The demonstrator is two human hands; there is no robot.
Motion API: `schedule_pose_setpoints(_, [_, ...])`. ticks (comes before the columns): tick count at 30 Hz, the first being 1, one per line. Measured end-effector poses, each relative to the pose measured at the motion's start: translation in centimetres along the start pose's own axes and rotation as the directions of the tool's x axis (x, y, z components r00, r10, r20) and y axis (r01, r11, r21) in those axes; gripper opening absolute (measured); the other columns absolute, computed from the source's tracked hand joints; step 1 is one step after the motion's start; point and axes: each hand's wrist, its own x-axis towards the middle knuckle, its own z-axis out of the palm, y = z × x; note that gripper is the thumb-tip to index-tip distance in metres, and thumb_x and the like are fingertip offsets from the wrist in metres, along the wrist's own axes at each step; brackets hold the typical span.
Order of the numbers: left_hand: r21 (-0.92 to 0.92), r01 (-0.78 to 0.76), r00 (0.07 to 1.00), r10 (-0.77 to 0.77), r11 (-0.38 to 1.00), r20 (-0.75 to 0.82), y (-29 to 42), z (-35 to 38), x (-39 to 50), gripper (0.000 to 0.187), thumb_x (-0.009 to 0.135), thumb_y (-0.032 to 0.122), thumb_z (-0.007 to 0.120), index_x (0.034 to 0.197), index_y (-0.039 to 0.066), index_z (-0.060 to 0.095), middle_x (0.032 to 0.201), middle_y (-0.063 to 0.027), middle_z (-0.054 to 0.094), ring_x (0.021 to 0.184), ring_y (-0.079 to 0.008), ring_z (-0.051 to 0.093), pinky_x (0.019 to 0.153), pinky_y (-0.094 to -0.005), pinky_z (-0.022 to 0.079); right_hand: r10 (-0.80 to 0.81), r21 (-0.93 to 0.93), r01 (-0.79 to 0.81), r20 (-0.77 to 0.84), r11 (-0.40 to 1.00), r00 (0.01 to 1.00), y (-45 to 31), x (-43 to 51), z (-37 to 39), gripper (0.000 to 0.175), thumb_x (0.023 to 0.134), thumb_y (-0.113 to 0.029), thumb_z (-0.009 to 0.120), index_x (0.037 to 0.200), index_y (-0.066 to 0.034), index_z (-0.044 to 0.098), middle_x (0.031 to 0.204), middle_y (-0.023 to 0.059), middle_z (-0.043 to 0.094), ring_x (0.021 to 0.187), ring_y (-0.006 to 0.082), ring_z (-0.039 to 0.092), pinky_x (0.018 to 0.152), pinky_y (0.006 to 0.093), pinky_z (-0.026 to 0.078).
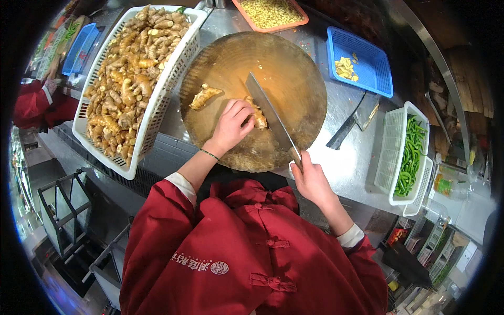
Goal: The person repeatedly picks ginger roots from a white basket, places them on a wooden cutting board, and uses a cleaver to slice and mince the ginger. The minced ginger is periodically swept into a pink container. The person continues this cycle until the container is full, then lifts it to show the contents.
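Observation:
On a round wooden chopping block [291, 75] lies a piece of ginger root [259, 118], pressed at its left side by the fingers of my left hand [233, 125]. My right hand [313, 179] grips the wooden handle of a cleaver [271, 112]. The broad blade stands just right of that ginger and partly hides it; whether the edge touches it I cannot tell. A second ginger root [204, 96] rests apart, further left on the block.
A white plastic basket [189, 47] heaped with ginger stands left. Behind are an orange tray [271, 28] of chopped yellow bits and a blue basket [368, 78] with ginger slices. Rightward lie a dark-handled tool [341, 132] and a white basket [388, 157] of green chillies. Another person's red sleeve [33, 100] shows far left.

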Motion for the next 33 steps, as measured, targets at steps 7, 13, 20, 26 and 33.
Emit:
schedule_pose_setpoints(7, [0.056,-0.014,0.999,0.011,0.998,0.050,-0.3,0.4,0.4,0.022,0.075,0.007,0.069,0.095,0.004,0.061,0.103,-0.0114,0.059,0.101,-0.0318,0.056,0.088,-0.0400,0.049,0.011,-0.120,-0.009,0.012,0.993,1.000,-1.3,0.8,-1.5,0.024,0.095,-0.016,0.060,0.102,0.0016,0.045,0.068,0.0298,0.059,0.068,0.0517,0.060,0.057,0.0573,0.047])
schedule_pose_setpoints(13, [0.140,-0.055,0.997,0.047,0.989,0.061,-0.1,0.6,0.7,0.023,0.075,0.008,0.067,0.096,0.005,0.060,0.105,-0.0114,0.059,0.103,-0.0315,0.056,0.089,-0.0413,0.048,0.071,-0.154,-0.062,0.051,0.986,0.996,-2.6,-0.4,-4.0,0.023,0.094,-0.015,0.061,0.101,-0.0012,0.044,0.066,0.0291,0.060,0.069,0.0520,0.061,0.058,0.0565,0.047])
schedule_pose_setpoints(20, [0.143,-0.070,0.996,0.063,0.987,0.056,-0.6,0.8,0.5,0.026,0.073,0.009,0.067,0.098,0.005,0.060,0.106,-0.0112,0.058,0.102,-0.0317,0.055,0.090,-0.0420,0.048,0.045,-0.154,-0.029,0.096,0.988,0.994,-3.1,-0.4,-4.3,0.022,0.094,-0.014,0.061,0.102,-0.0016,0.044,0.066,0.0286,0.060,0.068,0.0517,0.061,0.056,0.0559,0.047])
schedule_pose_setpoints(26, [0.122,-0.039,0.996,0.028,0.992,0.089,-0.7,0.9,0.2,0.029,0.073,0.010,0.068,0.101,0.006,0.061,0.107,-0.0115,0.059,0.103,-0.0318,0.055,0.089,-0.0420,0.048,0.107,-0.192,-0.089,0.088,0.977,0.990,-2.4,3.9,-0.6,0.025,0.095,-0.015,0.058,0.100,0.0033,0.043,0.063,0.0316,0.058,0.065,0.0514,0.061,0.054,0.0573,0.048])
schedule_pose_setpoints(33, [0.098,-0.048,0.997,0.042,0.994,0.068,-0.2,0.4,1.0,0.026,0.072,0.007,0.068,0.097,0.003,0.062,0.104,-0.0132,0.059,0.102,-0.0334,0.055,0.090,-0.0421,0.048,0.070,-0.162,-0.060,0.055,0.985,0.996,-3.2,2.5,-2.3,0.026,0.094,-0.017,0.061,0.103,0.0034,0.048,0.065,0.0327,0.059,0.069,0.0532,0.061,0.055,0.0558,0.049])
